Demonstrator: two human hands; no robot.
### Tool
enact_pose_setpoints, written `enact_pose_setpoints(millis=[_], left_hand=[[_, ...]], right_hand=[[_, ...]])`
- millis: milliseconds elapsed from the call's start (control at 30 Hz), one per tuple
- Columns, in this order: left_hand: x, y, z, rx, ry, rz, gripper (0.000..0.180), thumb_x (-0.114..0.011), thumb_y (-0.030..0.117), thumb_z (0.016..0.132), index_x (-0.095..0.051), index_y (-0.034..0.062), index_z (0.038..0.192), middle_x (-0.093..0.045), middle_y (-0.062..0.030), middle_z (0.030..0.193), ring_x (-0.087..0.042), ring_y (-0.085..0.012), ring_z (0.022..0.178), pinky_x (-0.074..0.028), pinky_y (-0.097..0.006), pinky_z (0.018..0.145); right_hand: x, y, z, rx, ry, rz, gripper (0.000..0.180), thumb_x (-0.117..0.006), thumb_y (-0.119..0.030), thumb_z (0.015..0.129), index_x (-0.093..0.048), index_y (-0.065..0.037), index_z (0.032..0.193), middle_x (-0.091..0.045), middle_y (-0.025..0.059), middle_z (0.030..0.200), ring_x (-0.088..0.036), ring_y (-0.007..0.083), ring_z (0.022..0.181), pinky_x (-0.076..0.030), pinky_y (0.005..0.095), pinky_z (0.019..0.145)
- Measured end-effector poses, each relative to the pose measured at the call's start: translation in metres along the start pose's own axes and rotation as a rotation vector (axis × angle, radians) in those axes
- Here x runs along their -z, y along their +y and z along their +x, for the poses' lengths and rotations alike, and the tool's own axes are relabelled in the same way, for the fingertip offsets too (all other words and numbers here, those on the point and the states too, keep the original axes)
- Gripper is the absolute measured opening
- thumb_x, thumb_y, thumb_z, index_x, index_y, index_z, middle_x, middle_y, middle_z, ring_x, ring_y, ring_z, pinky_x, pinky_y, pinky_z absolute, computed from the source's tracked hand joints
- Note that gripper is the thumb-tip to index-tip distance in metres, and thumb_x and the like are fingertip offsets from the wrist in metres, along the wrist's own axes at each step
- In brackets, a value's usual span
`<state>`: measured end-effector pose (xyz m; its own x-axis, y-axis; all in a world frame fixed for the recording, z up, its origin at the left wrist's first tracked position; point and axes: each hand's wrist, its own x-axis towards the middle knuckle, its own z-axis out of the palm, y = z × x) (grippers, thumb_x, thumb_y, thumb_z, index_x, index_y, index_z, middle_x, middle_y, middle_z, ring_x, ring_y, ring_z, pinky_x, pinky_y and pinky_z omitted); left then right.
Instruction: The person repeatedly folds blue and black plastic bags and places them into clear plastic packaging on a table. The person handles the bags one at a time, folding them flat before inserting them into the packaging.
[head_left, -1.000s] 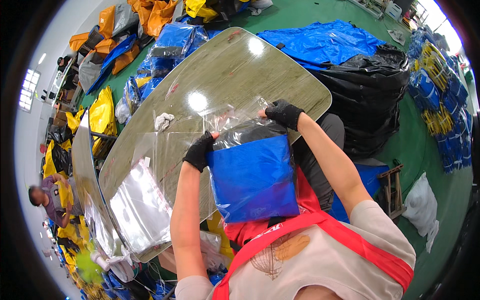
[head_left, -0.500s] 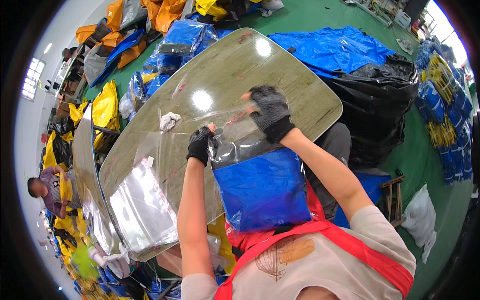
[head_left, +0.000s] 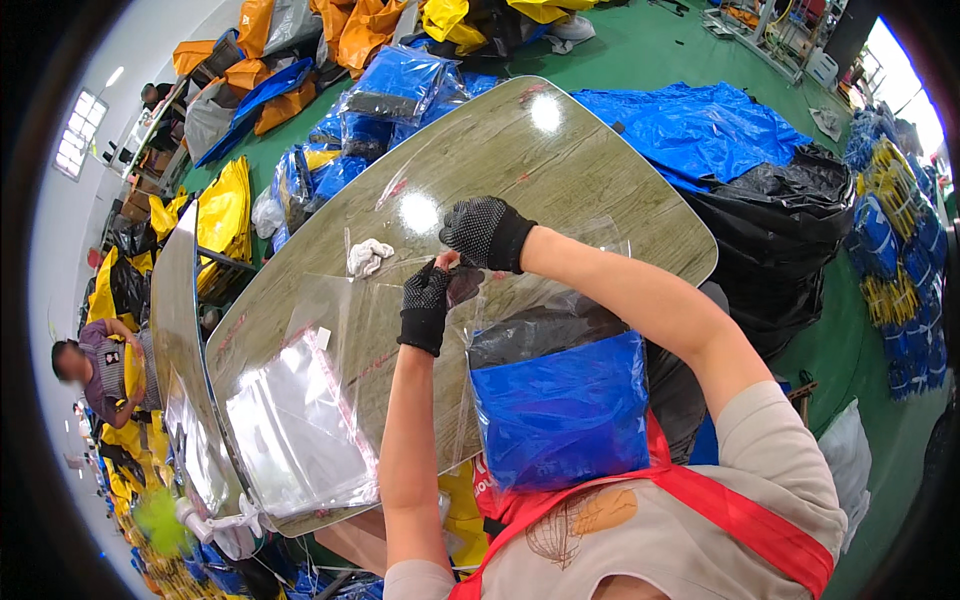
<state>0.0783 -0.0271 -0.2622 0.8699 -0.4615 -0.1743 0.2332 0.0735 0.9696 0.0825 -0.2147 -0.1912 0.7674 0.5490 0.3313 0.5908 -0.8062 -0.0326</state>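
A clear plastic bag (head_left: 560, 410) with a folded blue and black sheet inside lies at the table's near edge, against my apron. Its clear flap spreads over the tabletop beyond it. My left hand (head_left: 426, 303), in a black fingerless glove, is closed just left of the flap, fingertips pinched together. Touching it from above is my right hand (head_left: 487, 236), gloved alike, with fingers curled in. Whatever is between the fingertips is too small to make out. A crumpled white cloth (head_left: 369, 257) rests left of my hands. Flat clear bags (head_left: 300, 430) are stacked farther left.
The wood-patterned table (head_left: 590, 150) has rounded corners. Packed blue bundles (head_left: 395, 85) are heaped beyond it. At the right stands a large black-and-blue sheet pile (head_left: 770, 200). Yellow sheets (head_left: 225, 210) lie left. Another person (head_left: 110, 370) stands at the far left.
My right hand has moved left from above the bag's flap and now meets my left hand. The view has shifted slightly, and the bag sits farther right in it.
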Motion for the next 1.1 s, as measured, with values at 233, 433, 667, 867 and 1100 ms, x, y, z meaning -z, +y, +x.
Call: enact_pose_setpoints(millis=[233,433,667,867,1100], left_hand=[[0.008,-0.004,-0.004,-0.024,0.019,-0.031,0.037,-0.052,0.031,0.096,-0.057,0.0,0.115,-0.062,-0.0147,0.11,-0.064,-0.0292,0.096,-0.055,-0.042,0.081],[-0.032,0.034,-0.02,-0.129,0.094,0.111,0.037,-0.047,0.031,0.099,-0.062,-0.0019,0.105,-0.065,-0.0058,0.086,-0.062,-0.0127,0.08,-0.049,-0.027,0.069],[-0.011,0.032,-0.022,-0.053,0.047,0.076,0.045,-0.046,0.035,0.098,-0.056,-0.0053,0.115,-0.066,-0.0159,0.101,-0.067,-0.0232,0.086,-0.054,-0.033,0.076],[-0.036,0.048,-0.029,-0.184,0.085,0.271,0.034,-0.047,0.024,0.098,-0.06,-0.0051,0.108,-0.068,-0.0134,0.094,-0.065,-0.0184,0.083,-0.051,-0.029,0.076],[-0.038,0.047,-0.047,-0.491,0.211,0.951,0.028,-0.057,0.011,0.089,-0.059,-0.0057,0.112,-0.065,-0.0238,0.096,-0.065,-0.0339,0.089,-0.05,-0.036,0.076]], right_hand=[[0.015,-0.008,-0.002,-0.052,0.007,0.235,0.016,-0.061,-0.025,0.077,-0.062,-0.009,0.076,-0.061,0.011,0.075,-0.062,0.031,0.07,-0.051,0.0417,0.061],[0.013,0.0,0.0,-0.158,0.04,0.141,0.017,-0.061,-0.024,0.077,-0.065,-0.01,0.084,-0.065,0.014,0.085,-0.065,0.0321,0.076,-0.052,0.0449,0.067],[0.067,0.196,-0.075,-0.49,0.708,0.376,0.021,-0.051,-0.021,0.093,-0.062,-0.003,0.093,-0.066,0.0105,0.076,-0.064,0.0214,0.075,-0.051,0.0349,0.074],[0.052,-0.012,-0.045,-0.17,0.181,0.368,0.015,-0.059,-0.023,0.085,-0.067,-0.011,0.089,-0.065,0.0126,0.085,-0.065,0.0288,0.077,-0.052,0.0379,0.062],[0.054,-0.008,-0.03,0.068,0.072,0.181,0.012,-0.061,-0.021,0.079,-0.064,-0.01,0.078,-0.061,0.0099,0.078,-0.065,0.0286,0.072,-0.053,0.0399,0.056]])
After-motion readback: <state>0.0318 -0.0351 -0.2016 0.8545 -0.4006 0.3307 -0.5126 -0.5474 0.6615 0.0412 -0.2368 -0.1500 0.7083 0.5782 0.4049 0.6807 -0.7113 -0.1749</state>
